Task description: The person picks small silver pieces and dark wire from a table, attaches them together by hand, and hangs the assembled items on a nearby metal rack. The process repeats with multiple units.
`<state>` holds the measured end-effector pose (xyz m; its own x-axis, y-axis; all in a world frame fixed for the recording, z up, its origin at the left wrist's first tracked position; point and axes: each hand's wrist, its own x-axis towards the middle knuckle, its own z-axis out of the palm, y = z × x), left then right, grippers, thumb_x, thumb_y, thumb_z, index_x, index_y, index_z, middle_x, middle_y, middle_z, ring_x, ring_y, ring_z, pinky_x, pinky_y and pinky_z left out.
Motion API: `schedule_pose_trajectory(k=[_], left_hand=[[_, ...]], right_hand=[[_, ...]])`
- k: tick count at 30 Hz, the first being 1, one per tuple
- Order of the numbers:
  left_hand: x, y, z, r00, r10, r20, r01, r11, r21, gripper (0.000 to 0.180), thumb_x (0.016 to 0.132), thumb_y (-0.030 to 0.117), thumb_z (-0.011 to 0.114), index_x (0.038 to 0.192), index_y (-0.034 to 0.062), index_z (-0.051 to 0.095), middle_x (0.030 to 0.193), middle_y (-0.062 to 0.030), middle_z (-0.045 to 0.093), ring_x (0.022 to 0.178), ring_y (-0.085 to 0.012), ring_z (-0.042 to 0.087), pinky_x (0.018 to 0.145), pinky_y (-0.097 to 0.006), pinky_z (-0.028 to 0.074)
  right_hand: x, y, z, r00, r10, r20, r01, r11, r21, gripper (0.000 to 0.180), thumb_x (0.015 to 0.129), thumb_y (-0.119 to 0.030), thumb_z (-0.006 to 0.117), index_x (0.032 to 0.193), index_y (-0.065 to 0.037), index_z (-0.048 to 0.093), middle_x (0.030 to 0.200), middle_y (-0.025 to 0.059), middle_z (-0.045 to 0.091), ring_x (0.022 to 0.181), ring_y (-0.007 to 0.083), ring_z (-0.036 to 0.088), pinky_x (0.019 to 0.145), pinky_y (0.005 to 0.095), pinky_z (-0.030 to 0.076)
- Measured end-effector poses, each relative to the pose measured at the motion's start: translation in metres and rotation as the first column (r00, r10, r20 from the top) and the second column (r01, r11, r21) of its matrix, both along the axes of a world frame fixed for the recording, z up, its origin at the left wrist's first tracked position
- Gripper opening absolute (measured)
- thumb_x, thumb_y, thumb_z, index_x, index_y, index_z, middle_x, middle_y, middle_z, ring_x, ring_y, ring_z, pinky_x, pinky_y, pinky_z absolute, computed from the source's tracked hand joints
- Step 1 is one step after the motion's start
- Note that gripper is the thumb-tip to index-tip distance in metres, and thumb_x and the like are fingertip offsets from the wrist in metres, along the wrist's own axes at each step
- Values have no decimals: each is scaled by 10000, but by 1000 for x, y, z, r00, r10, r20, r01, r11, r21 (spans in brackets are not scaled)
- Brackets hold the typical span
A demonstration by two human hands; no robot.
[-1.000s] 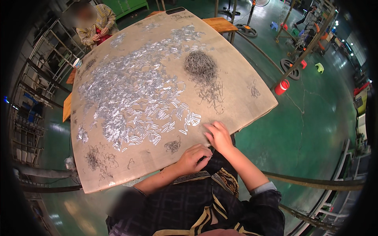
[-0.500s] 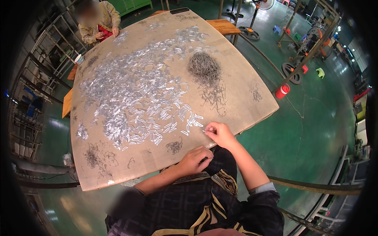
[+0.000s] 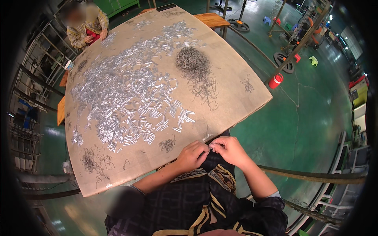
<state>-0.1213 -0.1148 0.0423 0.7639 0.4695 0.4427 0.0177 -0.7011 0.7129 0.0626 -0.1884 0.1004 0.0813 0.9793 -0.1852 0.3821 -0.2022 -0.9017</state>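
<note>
At the near table edge, above my lap, my left hand and my right hand meet fingertip to fingertip. My right thumb and index finger pinch a small silver metal piece, mostly covered by the fingers. The left fingers are closed too, but whatever they hold is hidden. Just beyond the hands lie short, shiny silver metal pieces, the near end of a broad spread across the table. A heap of thin dark bent wire pieces sits farther off, with loose ones trailing toward me.
Brown board covers the table. Small dark wire clusters lie near its front edge, at the left and at the right. A person in a plaid shirt works at the far left. A red container stands beyond the right edge.
My right hand has drawn back from beside the silver pieces to the table edge, joining my left hand. The whole view has shifted slightly.
</note>
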Motion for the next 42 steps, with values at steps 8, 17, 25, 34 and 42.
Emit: schedule_pose_trajectory(k=[8,17,25,34,42], left_hand=[[1,-5,-3,998,61,-6,-62,996,-65,169,770,3,688,897,39,584,866,-118,639,770,-309,632,670,-366,510],[-1,-7,-4,992,62,-107,-88,961,-261,144,803,66,685,915,22,606,817,-127,611,728,-291,606,633,-366,486],[-4,-5,-1,992,11,-129,-39,976,-216,155,799,74,699,930,34,627,831,-138,620,752,-317,616,651,-382,492],[44,85,9,969,129,-209,-140,989,-38,79,813,64,670,876,26,698,871,-175,673,829,-363,642,734,-404,516],[106,167,-60,694,558,-455,-231,771,593,175,777,151,632,827,0,704,795,-220,673,763,-402,665,706,-466,535]], right_hand=[[-14,-2,3,986,-42,158,24,994,109,162,881,-161,627,853,-7,667,764,198,638,725,382,630,615,410,494],[-22,-8,-5,974,-46,222,-29,946,321,99,846,-121,661,839,-23,670,772,144,651,723,348,639,625,411,506],[-24,-15,-20,928,-61,367,-91,920,381,118,853,-137,655,831,-35,600,754,140,637,739,323,640,642,414,508],[-25,-27,-29,872,-177,457,-50,896,441,124,840,-155,673,845,-43,621,757,144,650,729,323,655,654,411,530],[-27,-22,-59,868,-168,467,-66,893,446,199,822,-199,654,786,-28,559,732,177,645,732,361,659,638,454,514]])
